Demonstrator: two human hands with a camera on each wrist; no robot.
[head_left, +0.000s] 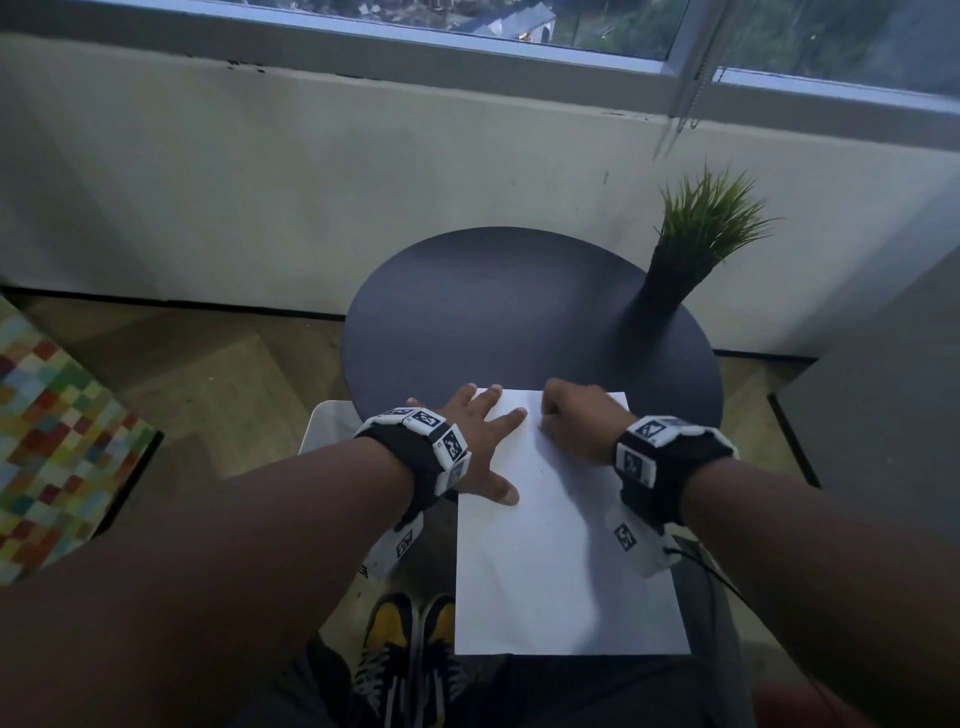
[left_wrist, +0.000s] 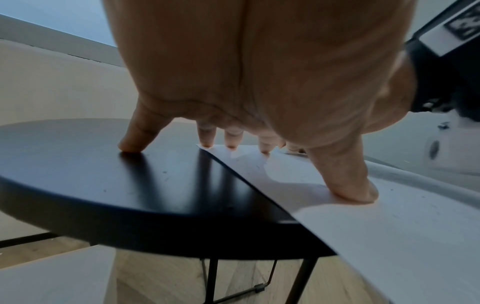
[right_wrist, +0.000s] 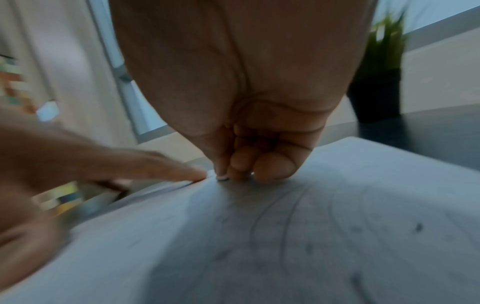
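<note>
Your left hand (head_left: 470, 441) lies flat, fingers spread, pinning the far left corner of the white paper sheet (head_left: 561, 566), which lies on the near part of the round dark table (head_left: 493, 301) and overhangs its near edge; your right hand (head_left: 576, 415) is curled into a fist with nothing seen inside it, thumbnail and fingertips bearing on the sheet's far middle. You seem to be starting a crease there, so next hold the left hand firm while the right runs along the line. Any fold under the fist is hidden, and the right wrist view is blurred
</note>
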